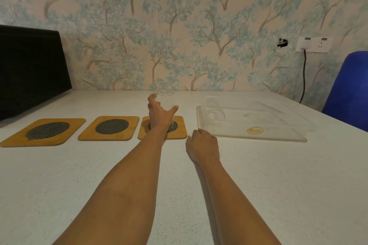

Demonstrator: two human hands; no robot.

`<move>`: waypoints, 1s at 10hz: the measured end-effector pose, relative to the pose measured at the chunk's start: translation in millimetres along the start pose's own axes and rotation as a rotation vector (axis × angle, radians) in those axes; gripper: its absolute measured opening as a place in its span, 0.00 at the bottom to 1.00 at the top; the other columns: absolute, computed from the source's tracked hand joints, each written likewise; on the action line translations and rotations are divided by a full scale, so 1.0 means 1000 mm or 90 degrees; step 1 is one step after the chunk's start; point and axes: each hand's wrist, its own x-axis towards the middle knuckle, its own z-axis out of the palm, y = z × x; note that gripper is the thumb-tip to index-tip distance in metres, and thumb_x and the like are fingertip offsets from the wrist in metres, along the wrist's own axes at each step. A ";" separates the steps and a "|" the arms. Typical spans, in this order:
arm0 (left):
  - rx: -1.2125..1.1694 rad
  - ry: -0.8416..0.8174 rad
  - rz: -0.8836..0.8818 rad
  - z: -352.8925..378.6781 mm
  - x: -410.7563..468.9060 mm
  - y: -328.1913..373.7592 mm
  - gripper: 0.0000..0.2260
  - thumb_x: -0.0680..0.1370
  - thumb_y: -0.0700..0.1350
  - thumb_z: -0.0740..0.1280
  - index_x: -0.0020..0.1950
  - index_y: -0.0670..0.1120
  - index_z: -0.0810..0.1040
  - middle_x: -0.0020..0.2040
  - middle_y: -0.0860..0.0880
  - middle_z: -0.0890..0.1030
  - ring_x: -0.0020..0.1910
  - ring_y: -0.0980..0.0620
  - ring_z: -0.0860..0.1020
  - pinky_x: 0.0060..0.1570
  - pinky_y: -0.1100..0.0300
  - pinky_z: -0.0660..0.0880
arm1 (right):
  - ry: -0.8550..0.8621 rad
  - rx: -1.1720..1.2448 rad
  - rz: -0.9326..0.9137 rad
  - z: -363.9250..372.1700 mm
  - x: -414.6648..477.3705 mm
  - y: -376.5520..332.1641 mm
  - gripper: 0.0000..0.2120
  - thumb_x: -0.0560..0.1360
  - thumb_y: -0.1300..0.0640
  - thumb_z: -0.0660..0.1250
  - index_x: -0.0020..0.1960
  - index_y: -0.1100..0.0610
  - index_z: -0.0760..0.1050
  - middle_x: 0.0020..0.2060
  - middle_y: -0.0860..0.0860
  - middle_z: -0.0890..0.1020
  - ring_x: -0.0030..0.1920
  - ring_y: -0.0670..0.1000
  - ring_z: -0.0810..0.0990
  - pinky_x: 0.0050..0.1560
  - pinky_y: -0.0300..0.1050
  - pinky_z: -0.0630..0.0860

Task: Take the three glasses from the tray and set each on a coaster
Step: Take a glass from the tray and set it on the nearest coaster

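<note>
My left hand (160,114) is wrapped around a clear glass (165,98) that stands on or just above the rightmost coaster (180,131). Two more wooden coasters with dark mesh centres lie to its left, the middle coaster (109,127) and the left coaster (44,131), both bare. A clear tray (251,132) sits to the right and holds two clear glasses, one glass (216,110) at its left and another glass (258,110) at its right. My right hand (203,145) rests on the table beside the tray's near left corner, fingers curled, holding nothing.
A black box (29,69) stands at the back left of the white table (278,185). A blue chair (348,89) is at the right edge. A wall socket (313,44) with a black cable hangs behind the tray.
</note>
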 end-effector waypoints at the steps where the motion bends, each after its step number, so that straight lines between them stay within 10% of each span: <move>1: 0.003 -0.006 -0.004 0.000 0.000 -0.001 0.35 0.71 0.47 0.73 0.70 0.46 0.57 0.67 0.39 0.69 0.65 0.41 0.69 0.60 0.48 0.70 | -0.004 -0.002 0.001 0.000 0.000 0.000 0.21 0.82 0.51 0.50 0.67 0.61 0.71 0.66 0.55 0.75 0.67 0.55 0.72 0.70 0.51 0.66; 10: 0.052 0.006 -0.014 -0.005 -0.011 -0.007 0.34 0.71 0.47 0.73 0.70 0.41 0.60 0.69 0.41 0.66 0.67 0.44 0.68 0.62 0.52 0.69 | 0.026 0.006 -0.003 0.004 0.002 0.002 0.21 0.82 0.52 0.50 0.65 0.61 0.73 0.63 0.56 0.77 0.65 0.55 0.74 0.68 0.50 0.67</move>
